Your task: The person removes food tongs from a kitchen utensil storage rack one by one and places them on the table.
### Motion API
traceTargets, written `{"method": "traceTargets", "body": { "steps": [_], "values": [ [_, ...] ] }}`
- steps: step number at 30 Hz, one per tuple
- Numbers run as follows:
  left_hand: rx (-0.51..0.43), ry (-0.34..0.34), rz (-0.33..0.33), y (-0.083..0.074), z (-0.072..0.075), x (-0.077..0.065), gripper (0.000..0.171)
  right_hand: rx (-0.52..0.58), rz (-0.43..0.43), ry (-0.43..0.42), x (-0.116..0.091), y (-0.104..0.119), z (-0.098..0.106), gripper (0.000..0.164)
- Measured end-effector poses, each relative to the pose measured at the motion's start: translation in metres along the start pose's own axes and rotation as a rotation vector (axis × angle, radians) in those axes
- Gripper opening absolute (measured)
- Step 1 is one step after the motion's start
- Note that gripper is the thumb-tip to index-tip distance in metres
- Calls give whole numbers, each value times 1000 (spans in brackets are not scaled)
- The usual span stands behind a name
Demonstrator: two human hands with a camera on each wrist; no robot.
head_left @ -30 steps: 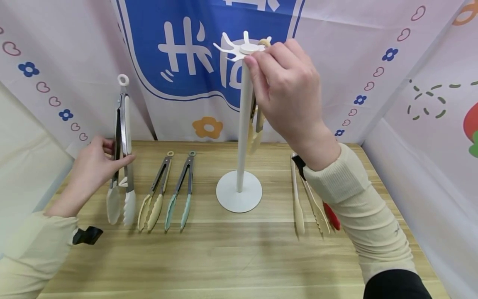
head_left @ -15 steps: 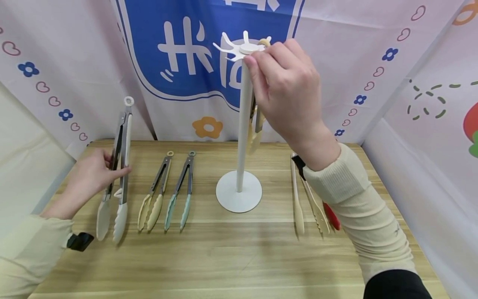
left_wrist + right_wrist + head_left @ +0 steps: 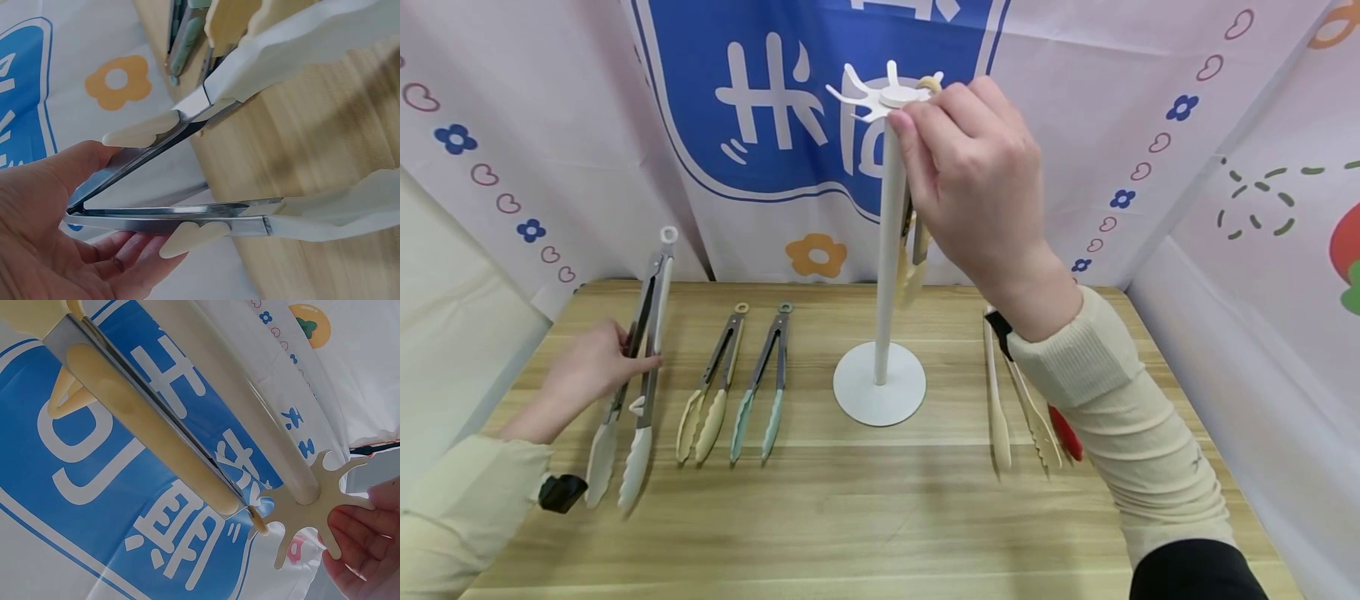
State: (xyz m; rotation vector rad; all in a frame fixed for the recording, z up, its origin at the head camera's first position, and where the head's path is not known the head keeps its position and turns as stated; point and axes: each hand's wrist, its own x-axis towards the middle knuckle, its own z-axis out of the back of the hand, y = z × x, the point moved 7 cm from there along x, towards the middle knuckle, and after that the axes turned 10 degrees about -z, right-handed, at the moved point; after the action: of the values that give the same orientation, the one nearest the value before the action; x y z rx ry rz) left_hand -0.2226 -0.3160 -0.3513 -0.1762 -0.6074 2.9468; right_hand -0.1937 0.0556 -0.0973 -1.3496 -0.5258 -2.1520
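Note:
My left hand (image 3: 584, 367) holds the large white-tipped tongs (image 3: 647, 367) at the left of the table, thumb on one arm and fingers behind the other. Their tips are spread, and in the left wrist view the white tips (image 3: 344, 215) extend over the wood. My right hand (image 3: 981, 171) pinches a prong of the white hook top (image 3: 859, 98) on the tall white stand (image 3: 880, 385). From another prong hang cream tongs (image 3: 147, 425), seen in the right wrist view and partly hidden by the pole in the head view.
Just right of the white-tipped tongs lie cream tongs (image 3: 703, 417) and mint-green tongs (image 3: 767, 400). Below my right forearm are slim beige tongs (image 3: 998, 425), serrated beige tongs (image 3: 1045, 437) and a red-tipped item (image 3: 1066, 433), partly covered by the sleeve. A printed cloth (image 3: 760, 225) backs the table.
My left hand has brought the white-tipped tongs down and toward me, so their tips now lie nearer the table's front. The right hand keeps its place on the stand.

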Motion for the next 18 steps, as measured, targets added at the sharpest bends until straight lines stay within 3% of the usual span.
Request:
{"method": "traceTargets", "body": {
  "steps": [18],
  "values": [
    [16,156,9,19,-24,8,39,-11,-8,23,1,1,-1,43]
  ]
}}
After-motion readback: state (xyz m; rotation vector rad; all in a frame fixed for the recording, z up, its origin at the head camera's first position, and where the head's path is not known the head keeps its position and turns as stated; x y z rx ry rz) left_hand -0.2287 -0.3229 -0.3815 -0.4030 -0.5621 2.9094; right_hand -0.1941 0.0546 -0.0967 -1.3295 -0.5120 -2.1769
